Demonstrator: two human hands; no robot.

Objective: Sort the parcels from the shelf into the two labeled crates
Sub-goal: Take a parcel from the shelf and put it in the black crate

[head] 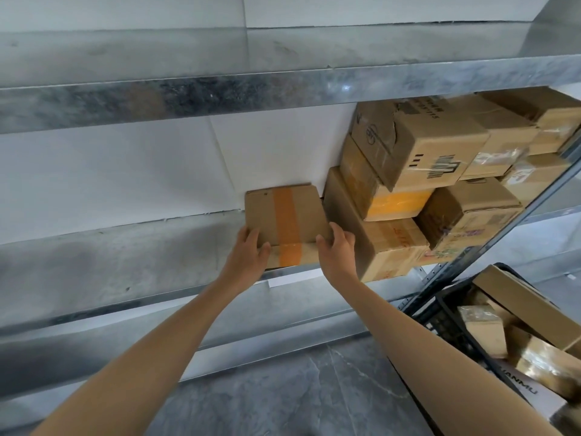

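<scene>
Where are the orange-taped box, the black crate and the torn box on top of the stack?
orange-taped box (301, 212): head view, bare top face right of the tape.
black crate (448, 327): head view, latticed side wall.
torn box (440, 136): head view, its upper face.

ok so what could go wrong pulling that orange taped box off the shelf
The right hand grips the flat box right beside the bottom box of the stack; a sideways nudge might shake loose the tilted top box.
The left hand and right hand hold only the near corners, so the box could tip as it leaves the shelf.
The black crate already looks heaped; another parcel might slide out.
</scene>
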